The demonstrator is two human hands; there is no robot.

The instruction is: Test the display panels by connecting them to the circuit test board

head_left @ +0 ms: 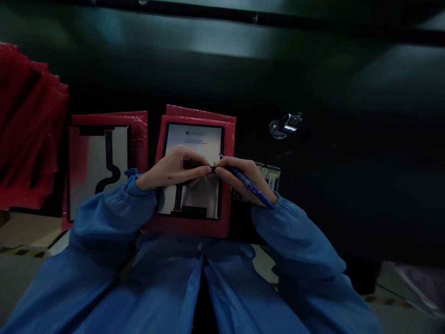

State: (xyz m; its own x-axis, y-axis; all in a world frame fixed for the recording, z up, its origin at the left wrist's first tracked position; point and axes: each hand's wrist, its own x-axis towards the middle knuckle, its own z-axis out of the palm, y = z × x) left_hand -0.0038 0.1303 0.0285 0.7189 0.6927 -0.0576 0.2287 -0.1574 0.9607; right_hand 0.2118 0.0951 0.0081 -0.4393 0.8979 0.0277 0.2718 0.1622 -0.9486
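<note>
A display panel (200, 139) with a black frame and a black flex cable lies on a red bubble-wrap bag (194, 225) in front of me. Both hands meet above its middle. My left hand (174, 168) is closed, its fingertips pinching something small and dark that I cannot make out. My right hand (241, 175) pinches the same spot and also holds a blue pen (248, 183), which slants back across the hand toward my wrist. Blue sleeves cover both arms.
A second panel (97, 169) with a black flex cable lies on red bubble wrap to the left. A stack of red bags (28, 125) stands at the far left. A shiny metal object (285, 125) sits on the dark table to the right. Another panel's edge (269, 178) shows behind my right hand.
</note>
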